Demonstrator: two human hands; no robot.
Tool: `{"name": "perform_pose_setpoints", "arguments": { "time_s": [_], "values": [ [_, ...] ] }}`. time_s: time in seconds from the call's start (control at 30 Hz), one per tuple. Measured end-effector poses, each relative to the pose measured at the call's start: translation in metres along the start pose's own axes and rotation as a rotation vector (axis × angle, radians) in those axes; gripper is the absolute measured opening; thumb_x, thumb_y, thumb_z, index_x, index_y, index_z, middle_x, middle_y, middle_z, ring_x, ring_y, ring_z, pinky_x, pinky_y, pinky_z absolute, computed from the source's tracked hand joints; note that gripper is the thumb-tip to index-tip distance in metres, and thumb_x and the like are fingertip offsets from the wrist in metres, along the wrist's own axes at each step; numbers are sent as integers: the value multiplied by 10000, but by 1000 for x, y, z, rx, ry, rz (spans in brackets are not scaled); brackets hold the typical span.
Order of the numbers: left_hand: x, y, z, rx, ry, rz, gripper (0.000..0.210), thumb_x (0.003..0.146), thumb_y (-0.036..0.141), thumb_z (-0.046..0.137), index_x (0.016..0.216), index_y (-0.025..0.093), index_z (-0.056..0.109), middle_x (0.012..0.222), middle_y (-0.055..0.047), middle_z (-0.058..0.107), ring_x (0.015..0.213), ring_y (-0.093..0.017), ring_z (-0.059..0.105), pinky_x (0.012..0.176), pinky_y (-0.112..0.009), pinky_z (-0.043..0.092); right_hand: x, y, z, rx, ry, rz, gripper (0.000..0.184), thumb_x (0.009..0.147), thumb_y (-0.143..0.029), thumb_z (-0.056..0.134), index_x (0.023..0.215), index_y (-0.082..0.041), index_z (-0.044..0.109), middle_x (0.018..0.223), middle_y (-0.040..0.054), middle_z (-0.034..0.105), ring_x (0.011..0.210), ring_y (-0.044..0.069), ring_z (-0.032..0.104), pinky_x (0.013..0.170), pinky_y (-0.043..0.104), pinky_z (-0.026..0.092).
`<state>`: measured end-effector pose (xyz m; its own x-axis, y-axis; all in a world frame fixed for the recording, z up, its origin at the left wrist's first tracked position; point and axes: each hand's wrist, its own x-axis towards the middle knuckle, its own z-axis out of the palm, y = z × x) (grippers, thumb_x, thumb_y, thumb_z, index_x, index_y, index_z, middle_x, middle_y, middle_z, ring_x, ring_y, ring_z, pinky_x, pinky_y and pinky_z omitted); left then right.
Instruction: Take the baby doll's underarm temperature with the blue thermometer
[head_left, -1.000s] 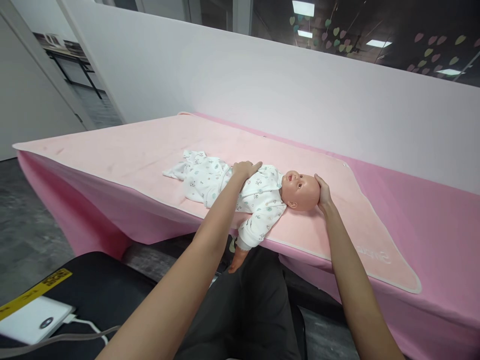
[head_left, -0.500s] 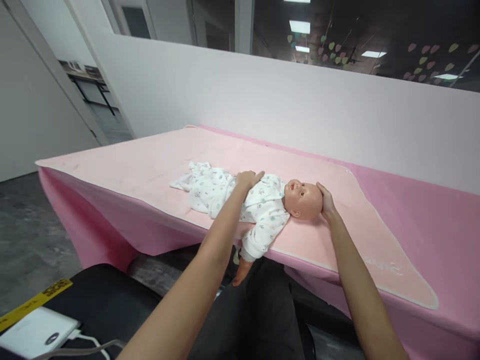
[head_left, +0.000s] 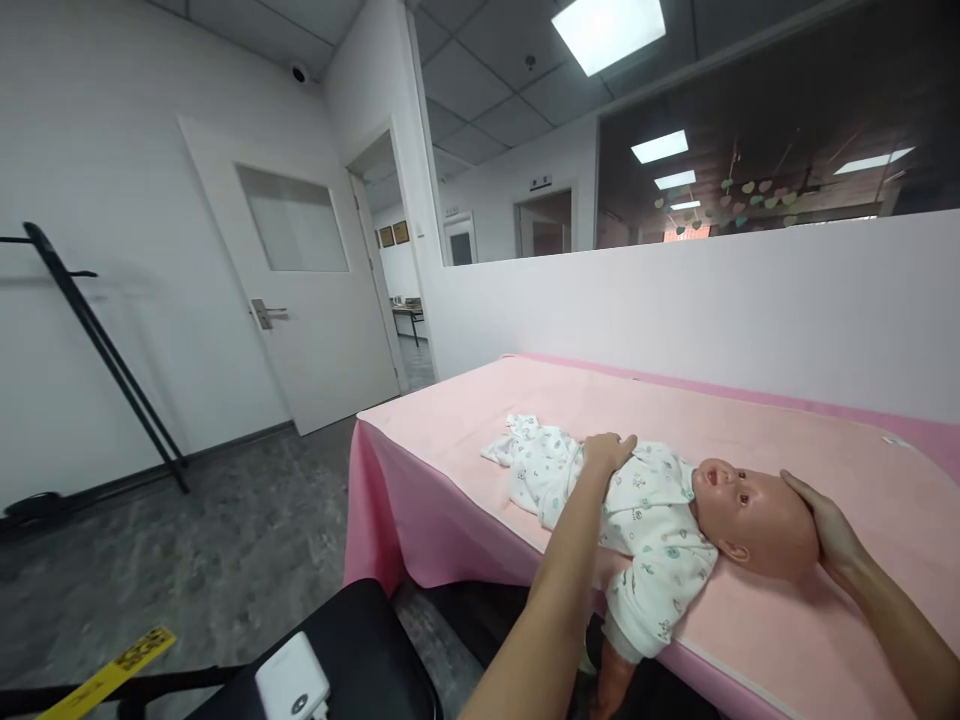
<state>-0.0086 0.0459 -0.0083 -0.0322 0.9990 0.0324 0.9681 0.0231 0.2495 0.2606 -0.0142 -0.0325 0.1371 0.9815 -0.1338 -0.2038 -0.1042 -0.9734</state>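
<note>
A baby doll (head_left: 772, 520) lies on its back on the pink mat, its head to the right. It wears a white printed baby outfit (head_left: 660, 525), with the legs of the clothes trailing to the left. My left hand (head_left: 609, 452) holds the doll's body at the middle, thumb towards its chest; the other fingers are partly hidden. Against the crown of the head, my right hand (head_left: 829, 525) is cupped with its fingers curved around it. One doll arm (head_left: 613, 682) hangs over the near edge of the table.
The pink mat (head_left: 465, 430) covers a table with a pink cloth (head_left: 427, 530) down its side. A white power bank (head_left: 292, 680) lies on a black chair seat (head_left: 375, 640) at lower left. Behind are a white wall (head_left: 675, 310), a door (head_left: 322, 340) and a black stand (head_left: 105, 350).
My view has swung up and to the left, so the door and stand now show. Both hands keep their places on the doll, which lies as before.
</note>
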Motion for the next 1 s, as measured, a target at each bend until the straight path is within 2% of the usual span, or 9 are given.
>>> {"name": "perform_pose_setpoints", "arguments": {
  "time_s": [0.2,0.47,0.67,0.83,1.0],
  "values": [
    [1,-2,2,-22,1,11,591,831,531,180,1023,196,627,1075,-95,650,1006,-253,582,852,-359,426,-3,-3,2,-8,-18,-1,311,618,-440,644,774,-172,658,813,71,716,815,273,670,657,312,568],
    [1,-2,1,-27,5,18,584,834,530,184,997,193,632,1046,-92,660,990,-245,588,878,-360,410,-6,-6,6,-19,-28,0,289,632,-425,621,754,-168,667,814,88,717,798,270,675,674,311,566],
    [3,-2,3,-33,13,23,586,831,524,187,985,185,640,1028,-108,664,973,-248,595,880,-363,408,-6,-7,7,19,-28,38,294,628,-403,624,778,-153,665,792,84,717,783,258,676,608,281,560],
    [6,-4,5,-31,8,37,583,831,522,186,994,193,638,1021,-109,665,956,-248,600,845,-360,425,-4,-5,4,19,5,10,295,617,-415,645,772,-165,668,776,72,717,765,257,677,559,272,554],
    [5,-3,4,-45,15,40,571,830,506,199,970,180,647,998,-116,669,946,-247,602,850,-357,418,4,1,-2,5,-51,-6,320,612,-445,664,794,-182,677,797,57,720,799,259,677,628,285,571]
  ]
}}
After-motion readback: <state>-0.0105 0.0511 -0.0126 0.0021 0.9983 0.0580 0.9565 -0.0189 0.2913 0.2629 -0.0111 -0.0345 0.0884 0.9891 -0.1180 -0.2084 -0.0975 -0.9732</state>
